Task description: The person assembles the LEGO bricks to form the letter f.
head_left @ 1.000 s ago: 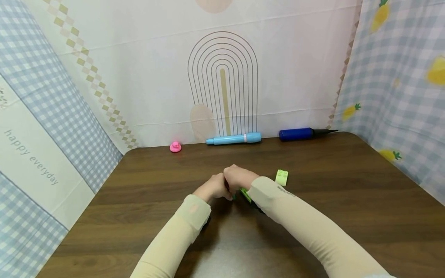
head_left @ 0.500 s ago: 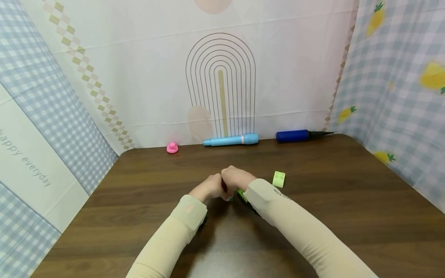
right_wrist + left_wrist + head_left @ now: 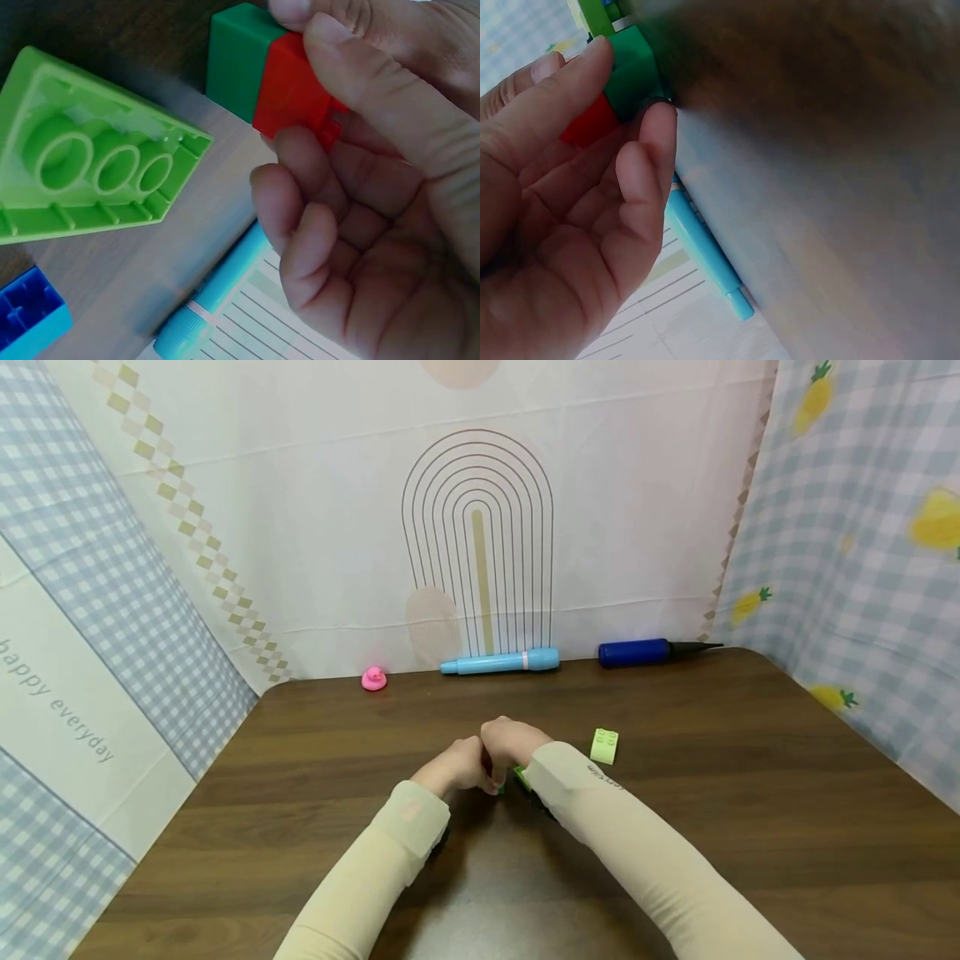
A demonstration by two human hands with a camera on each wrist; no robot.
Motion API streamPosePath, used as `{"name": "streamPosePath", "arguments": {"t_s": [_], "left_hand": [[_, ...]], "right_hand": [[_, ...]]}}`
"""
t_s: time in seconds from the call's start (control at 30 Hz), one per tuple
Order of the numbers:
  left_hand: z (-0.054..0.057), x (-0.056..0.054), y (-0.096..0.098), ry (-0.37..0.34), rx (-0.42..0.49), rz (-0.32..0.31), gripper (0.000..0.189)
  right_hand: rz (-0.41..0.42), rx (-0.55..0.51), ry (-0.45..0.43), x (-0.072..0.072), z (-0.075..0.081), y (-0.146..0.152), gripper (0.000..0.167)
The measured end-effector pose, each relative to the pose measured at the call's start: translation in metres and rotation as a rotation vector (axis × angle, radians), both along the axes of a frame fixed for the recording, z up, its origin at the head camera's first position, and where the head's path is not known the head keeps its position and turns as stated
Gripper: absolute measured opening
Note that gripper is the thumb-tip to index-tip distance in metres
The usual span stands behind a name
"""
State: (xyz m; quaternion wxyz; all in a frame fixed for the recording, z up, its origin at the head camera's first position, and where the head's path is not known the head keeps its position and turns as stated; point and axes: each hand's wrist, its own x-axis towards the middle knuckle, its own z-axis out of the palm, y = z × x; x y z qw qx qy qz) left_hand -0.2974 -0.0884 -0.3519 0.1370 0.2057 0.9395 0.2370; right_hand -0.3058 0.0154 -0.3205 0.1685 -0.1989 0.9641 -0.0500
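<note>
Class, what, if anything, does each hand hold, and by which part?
Left hand: green block, thumb at the edge beside the red block; right hand: red block, by its sides, between thumb and fingers.

A dark brown wood-grain table [image 3: 322, 827] with rounded far corners stands before a white cloth [image 3: 637, 510] printed with nested arches [image 3: 477, 543]. Blue-and-white checked cloth hangs on the left [image 3: 135, 552], lettered "happy everyday", and on the right [image 3: 862, 635], with yellow pineapples [image 3: 747, 606]. Pale light shines on the table's near middle.
</note>
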Motion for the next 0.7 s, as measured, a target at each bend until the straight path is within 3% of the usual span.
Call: {"name": "streamPosePath", "arguments": {"t_s": [0.27, 0.43, 0.57, 0.7], "left_hand": [[0.001, 0.003, 0.001, 0.021, -0.023, 0.007, 0.016], [0.001, 0.002, 0.004, 0.017, -0.051, 0.028, 0.015], [0.001, 0.003, 0.007, 0.036, -0.075, 0.045, 0.019], [0.001, 0.004, 0.008, 0.049, -0.102, 0.068, 0.019]], "right_hand": [[0.025, -0.019, 0.003, 0.007, 0.001, 0.006, 0.013], [0.058, -0.084, -0.026, 0.006, 0.004, 0.019, 0.011], [0.027, -0.124, -0.001, 0.004, 0.01, 0.037, 0.026], [-0.02, -0.111, 0.029, 0.008, 0.008, 0.052, 0.019]]}}
